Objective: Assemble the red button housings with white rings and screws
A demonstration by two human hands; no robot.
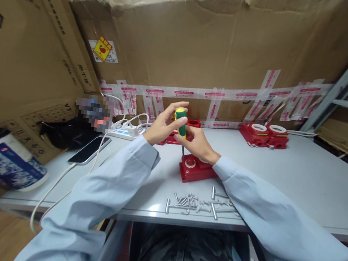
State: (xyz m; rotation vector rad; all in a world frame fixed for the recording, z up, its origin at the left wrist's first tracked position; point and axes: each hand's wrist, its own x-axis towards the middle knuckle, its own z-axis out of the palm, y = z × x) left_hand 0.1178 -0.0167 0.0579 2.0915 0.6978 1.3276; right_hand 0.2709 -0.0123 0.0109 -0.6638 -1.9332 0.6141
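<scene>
A screwdriver (180,117) with a green and yellow handle stands nearly upright, its shank reaching down to the left end of a red housing (198,176) on the table. My left hand (166,124) has its thumb against the upper handle, with the fingers curved behind it. Lower down, my right hand (202,145) closes its thumb and fingers round the bottom of the handle, above the housing. The hand hides part of that housing, and the tip's exact seat is too small to make out. Several loose screws (188,201) lie in front.
T-shaped metal pieces (214,210) lie by the table's front edge. Behind my hands are more red parts (194,123); two red housings with white rings (265,135) stand at the right. A phone (89,150), cables and a power strip (122,132) occupy the left.
</scene>
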